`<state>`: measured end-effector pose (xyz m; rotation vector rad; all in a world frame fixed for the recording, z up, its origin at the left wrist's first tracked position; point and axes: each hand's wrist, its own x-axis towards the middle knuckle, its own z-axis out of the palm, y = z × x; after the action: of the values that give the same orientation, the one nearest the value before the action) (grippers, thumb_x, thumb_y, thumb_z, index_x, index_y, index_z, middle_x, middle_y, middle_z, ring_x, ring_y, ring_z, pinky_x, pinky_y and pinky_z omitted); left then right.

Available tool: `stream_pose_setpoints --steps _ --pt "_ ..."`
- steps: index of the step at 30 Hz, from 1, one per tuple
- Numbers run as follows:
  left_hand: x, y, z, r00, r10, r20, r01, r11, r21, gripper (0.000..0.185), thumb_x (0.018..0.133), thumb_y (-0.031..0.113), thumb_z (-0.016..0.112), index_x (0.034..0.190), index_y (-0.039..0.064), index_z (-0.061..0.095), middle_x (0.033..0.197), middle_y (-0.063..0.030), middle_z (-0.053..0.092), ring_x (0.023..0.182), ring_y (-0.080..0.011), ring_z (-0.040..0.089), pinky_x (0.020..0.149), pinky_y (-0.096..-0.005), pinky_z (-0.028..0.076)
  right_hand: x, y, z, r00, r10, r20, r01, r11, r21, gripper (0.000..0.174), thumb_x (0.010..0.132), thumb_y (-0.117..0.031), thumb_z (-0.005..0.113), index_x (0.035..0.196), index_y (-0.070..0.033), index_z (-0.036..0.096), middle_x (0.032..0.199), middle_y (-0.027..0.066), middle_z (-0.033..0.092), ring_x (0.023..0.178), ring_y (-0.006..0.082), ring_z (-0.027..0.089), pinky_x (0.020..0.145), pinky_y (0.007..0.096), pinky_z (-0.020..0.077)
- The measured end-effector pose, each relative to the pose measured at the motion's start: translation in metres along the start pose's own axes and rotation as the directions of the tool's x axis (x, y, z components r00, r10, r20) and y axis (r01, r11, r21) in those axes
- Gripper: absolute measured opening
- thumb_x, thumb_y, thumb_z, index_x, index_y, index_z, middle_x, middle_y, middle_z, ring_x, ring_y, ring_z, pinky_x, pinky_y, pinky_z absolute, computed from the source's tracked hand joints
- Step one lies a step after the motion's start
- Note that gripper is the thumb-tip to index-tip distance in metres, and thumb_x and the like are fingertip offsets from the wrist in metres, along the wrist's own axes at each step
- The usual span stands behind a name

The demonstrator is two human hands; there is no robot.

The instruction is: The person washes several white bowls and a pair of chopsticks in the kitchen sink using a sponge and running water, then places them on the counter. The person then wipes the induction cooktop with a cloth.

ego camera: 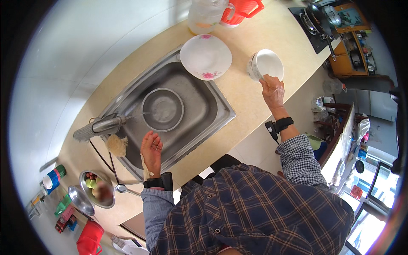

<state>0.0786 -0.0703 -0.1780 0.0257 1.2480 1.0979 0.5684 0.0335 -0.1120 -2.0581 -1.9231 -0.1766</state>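
My right hand (273,91) grips the near rim of the upper white bowl (270,63) in a small stack on the counter, right of the sink. Over the near left side of the steel sink (204,98), my left hand (151,151) is held with its fingers slightly curled and nothing in it. A round metal basin (163,110) stands in the sink, with water running into it from the faucet (110,123). The white plate with pink flowers (206,57) lies over the sink's back right corner. A tan scrubber (117,145) sits by the faucet.
A plastic jug (205,17) and a red pitcher (237,12) stand behind the plate. The gas stove with pans (314,27) is at the far right. Left of the sink are chopsticks (102,156), a spoon (122,188), a metal bowl of food (97,189) and a metal lid or dish (81,200).
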Motion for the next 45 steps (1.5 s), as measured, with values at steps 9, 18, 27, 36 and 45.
stream_pose_setpoints --steps 9,18,27,36,45 --pt "0.001 -0.012 -0.016 0.997 0.000 -0.081 -0.004 0.999 -0.051 0.033 0.101 0.017 0.063 0.131 0.006 0.059 0.109 -0.0046 0.068 0.093 -0.0126 0.065 0.081 -0.0274 0.054 0.019 -0.061 0.000 0.979 -0.182 -0.095 0.198 0.958 0.207 0.045 0.089 -0.013 0.072 0.131 -0.004 0.059 0.131 0.0186 0.061 0.116 0.0381 0.060 0.104 0.0491 0.0454" --pt "-0.003 -0.021 -0.030 0.995 0.025 -0.094 -0.038 0.990 -0.134 0.029 0.101 0.016 0.063 0.128 0.006 0.060 0.107 -0.0041 0.067 0.092 -0.0129 0.065 0.080 -0.0283 0.055 0.055 -0.101 0.137 0.515 0.465 0.720 -0.820 0.025 0.571 0.047 0.095 -0.030 0.074 0.125 0.002 0.055 0.108 0.0185 0.069 0.073 0.0272 0.073 0.062 0.0376 0.0642" --pt "-0.008 -0.020 -0.017 0.999 0.042 -0.018 -0.042 0.999 0.019 0.041 0.100 0.023 0.067 0.136 0.007 0.055 0.121 -0.0051 0.066 0.103 -0.0134 0.064 0.087 -0.0283 0.052 -0.002 -0.157 0.120 0.645 0.248 0.723 -0.746 0.000 0.666 0.029 0.098 -0.012 0.065 0.126 -0.005 0.057 0.099 0.0102 0.072 0.074 0.0221 0.073 0.056 0.0327 0.0628" --pt "0.017 -0.010 0.010 0.971 0.240 0.012 -0.233 0.951 -0.202 0.045 0.096 0.007 0.061 0.139 0.000 0.050 0.133 -0.0121 0.062 0.115 -0.0211 0.064 0.097 -0.0350 0.054 -0.067 -0.315 0.118 0.324 -0.094 0.941 -0.944 -0.091 0.316 0.026 0.094 -0.012 0.071 0.117 -0.001 0.064 0.103 0.0116 0.073 0.080 0.0210 0.074 0.062 0.0345 0.0633" --pt "0.029 -0.005 -0.013 0.952 0.288 -0.100 -0.305 0.881 -0.363 0.059 0.086 -0.010 0.066 0.142 0.004 0.050 0.136 -0.0111 0.062 0.123 -0.0274 0.061 0.106 -0.0414 0.050 -0.081 -0.354 0.138 0.443 -0.018 0.896 -0.896 0.018 0.443 0.030 0.094 -0.025 0.074 0.107 0.001 0.070 0.092 0.0073 0.074 0.068 0.0127 0.067 0.057 0.0306 0.0549"
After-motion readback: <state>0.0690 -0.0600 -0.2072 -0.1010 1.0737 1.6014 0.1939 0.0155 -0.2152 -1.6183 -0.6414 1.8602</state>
